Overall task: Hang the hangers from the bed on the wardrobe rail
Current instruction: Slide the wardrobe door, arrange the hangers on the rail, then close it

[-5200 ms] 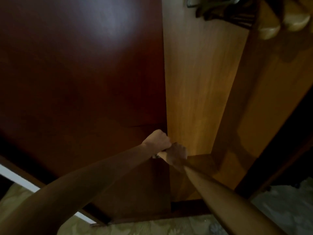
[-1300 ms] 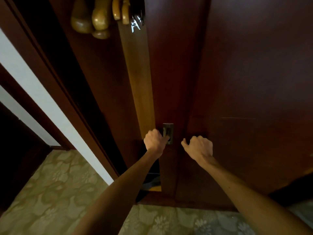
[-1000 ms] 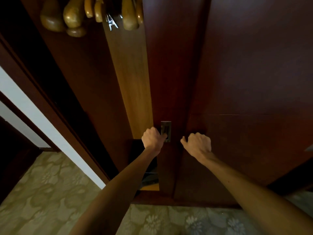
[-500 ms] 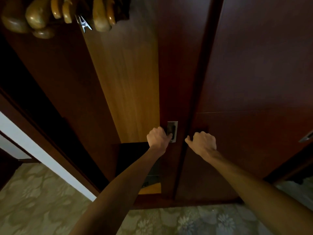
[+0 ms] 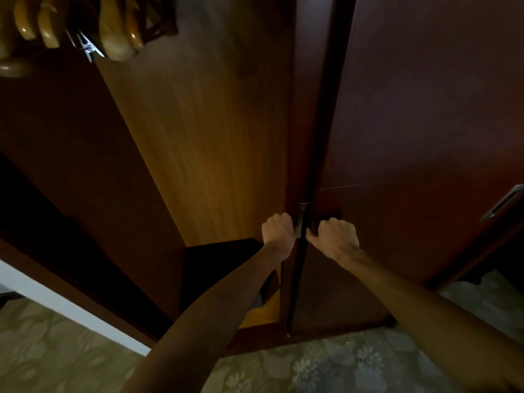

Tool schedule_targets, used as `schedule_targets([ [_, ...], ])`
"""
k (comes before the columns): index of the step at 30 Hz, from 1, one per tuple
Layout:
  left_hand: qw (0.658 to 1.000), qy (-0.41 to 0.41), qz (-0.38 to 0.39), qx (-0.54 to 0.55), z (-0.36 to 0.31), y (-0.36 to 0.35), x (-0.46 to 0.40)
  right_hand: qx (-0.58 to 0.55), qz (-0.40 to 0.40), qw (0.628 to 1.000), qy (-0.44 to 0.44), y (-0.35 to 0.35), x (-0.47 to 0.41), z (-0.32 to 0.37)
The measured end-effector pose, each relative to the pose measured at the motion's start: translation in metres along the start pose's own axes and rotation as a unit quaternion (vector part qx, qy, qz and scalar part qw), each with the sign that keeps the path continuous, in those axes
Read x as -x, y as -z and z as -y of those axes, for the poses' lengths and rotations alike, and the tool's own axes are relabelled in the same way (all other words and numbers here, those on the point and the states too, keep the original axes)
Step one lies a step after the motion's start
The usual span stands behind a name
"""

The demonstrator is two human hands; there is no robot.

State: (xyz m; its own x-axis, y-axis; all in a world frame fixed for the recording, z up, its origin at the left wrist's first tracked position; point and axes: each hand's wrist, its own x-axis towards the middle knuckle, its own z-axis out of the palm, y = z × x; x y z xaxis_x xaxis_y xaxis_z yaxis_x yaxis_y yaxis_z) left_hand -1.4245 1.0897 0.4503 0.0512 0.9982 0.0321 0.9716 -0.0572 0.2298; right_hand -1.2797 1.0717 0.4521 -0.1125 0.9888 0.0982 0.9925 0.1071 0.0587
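Several wooden hangers point(image 5: 119, 38) hang at the top left inside the open wardrobe, one with a metal clip point(image 5: 88, 49). The rail itself is out of sight. My left hand point(image 5: 278, 231) is curled round the metal handle point(image 5: 302, 217) of the left sliding door point(image 5: 300, 123). My right hand point(image 5: 337, 236) is right beside it, thumb sticking out to the left. Its fingers curl into a dark recess in the right door point(image 5: 425, 109). Neither hand holds a hanger, and the bed is not in view.
The wardrobe's lit wooden back panel point(image 5: 204, 137) shows through the opening, with a dark shelf point(image 5: 221, 268) below it. A second metal pull point(image 5: 504, 202) sits at the far right. Patterned carpet point(image 5: 312, 367) covers the floor, and a white wall strip point(image 5: 56, 299) runs at the left.
The left sliding door has moved right under my left hand, widening the opening. Its handle now sits against the right door's edge, and my two hands are closer together.
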Motion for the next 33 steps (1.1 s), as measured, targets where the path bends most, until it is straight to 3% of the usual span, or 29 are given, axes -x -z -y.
schedule_targets([
  [14,0.984,-0.147,0.079,-0.062,-0.027,0.005,-0.019,0.010,0.051,0.998,-0.028,0.003,0.007,0.001],
  [21,0.985,-0.122,0.125,-0.009,-0.020,0.022,-0.027,-0.098,0.031,0.993,-0.063,0.018,0.005,0.005],
  [27,0.993,-0.066,0.050,0.088,-0.007,0.080,-0.038,-0.191,-0.006,0.981,-0.036,0.079,-0.002,0.023],
  [33,0.991,-0.053,-0.072,0.104,0.019,0.169,-0.044,-0.252,-0.074,0.965,0.027,0.162,-0.016,0.061],
])
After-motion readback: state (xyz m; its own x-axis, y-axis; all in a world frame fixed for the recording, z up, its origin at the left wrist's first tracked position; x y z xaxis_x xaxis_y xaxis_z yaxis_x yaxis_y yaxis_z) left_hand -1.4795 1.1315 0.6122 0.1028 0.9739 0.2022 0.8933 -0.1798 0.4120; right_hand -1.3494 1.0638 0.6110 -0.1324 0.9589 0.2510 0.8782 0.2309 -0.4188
